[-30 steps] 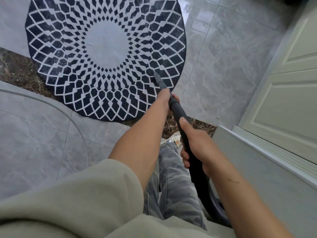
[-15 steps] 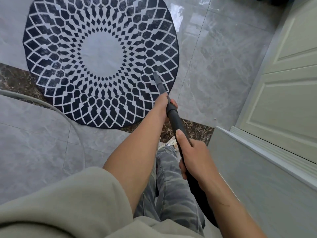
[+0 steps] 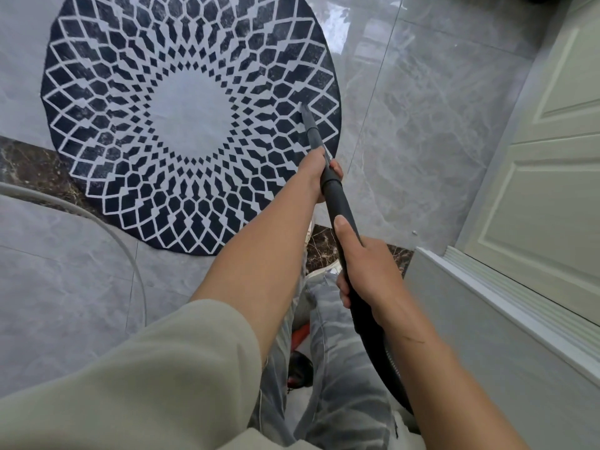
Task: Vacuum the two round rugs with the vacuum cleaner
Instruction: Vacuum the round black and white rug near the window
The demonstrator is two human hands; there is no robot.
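I read L hand gripping vacuum wand far up, R hand clenched nearer; nozzle on round rug, right side.

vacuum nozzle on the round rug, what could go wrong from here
The narrow nozzle sits near the right edge of the round rug; suction may lift or bunch that thin edge. Such a slim tip covers little, so strips may be missed. The pale cord curving across the floor at the left could catch a foot.
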